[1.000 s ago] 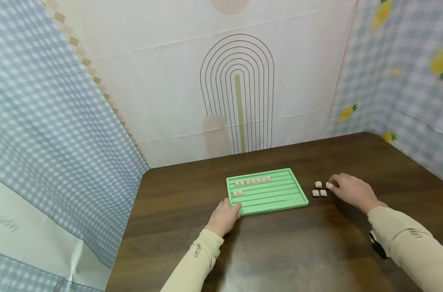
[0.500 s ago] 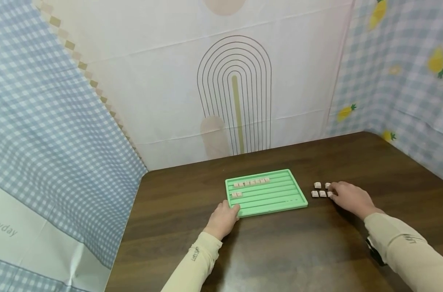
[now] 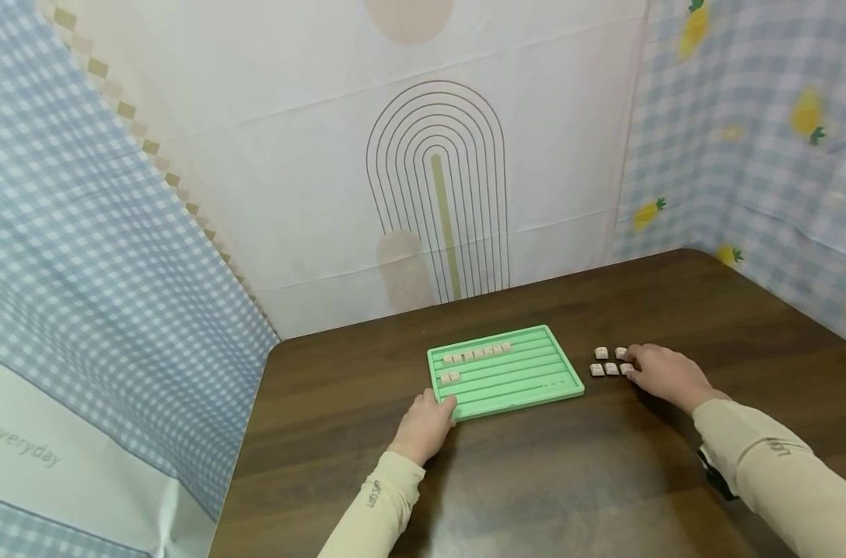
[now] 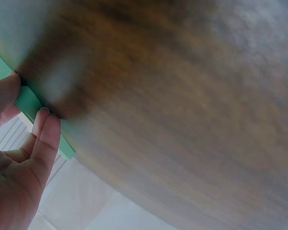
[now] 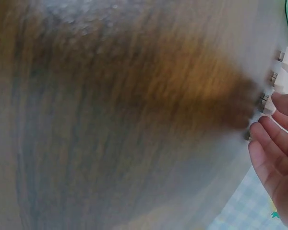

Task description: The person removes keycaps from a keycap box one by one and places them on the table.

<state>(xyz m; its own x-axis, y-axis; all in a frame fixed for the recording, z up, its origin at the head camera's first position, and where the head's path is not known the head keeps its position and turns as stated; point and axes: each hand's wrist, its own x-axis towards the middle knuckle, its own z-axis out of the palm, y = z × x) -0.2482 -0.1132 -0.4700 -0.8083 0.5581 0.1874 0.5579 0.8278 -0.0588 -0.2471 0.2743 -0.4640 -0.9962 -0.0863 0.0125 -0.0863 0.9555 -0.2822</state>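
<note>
My left hand (image 3: 423, 426) grips the near left corner of a light green ridged tray (image 3: 514, 391), thumb on top; the left wrist view shows the thumb and fingers on either side of the tray's edge (image 4: 29, 101). Small white keycaps sit on the tray: a longer row (image 3: 477, 353) at the back and a pair (image 3: 450, 377) below it. Right of the tray, several loose keycaps (image 3: 611, 369) stand in two short rows on the table. My right hand (image 3: 668, 377) pinches the front row's right-end keycap (image 5: 268, 105) between thumb and fingers.
The dark wooden table (image 3: 534, 480) bears everything, its far edge against a white patterned cloth (image 3: 311, 194). Checked cloth hangs at the left (image 3: 116, 271) and right (image 3: 765, 178). The back row's right keycap (image 3: 621, 353) is close to the right fingers.
My right hand has moved slightly toward me, from the back row of loose keycaps to the front row's right end, where another keycap now shows. The left hand keeps its grip; the head view shifted.
</note>
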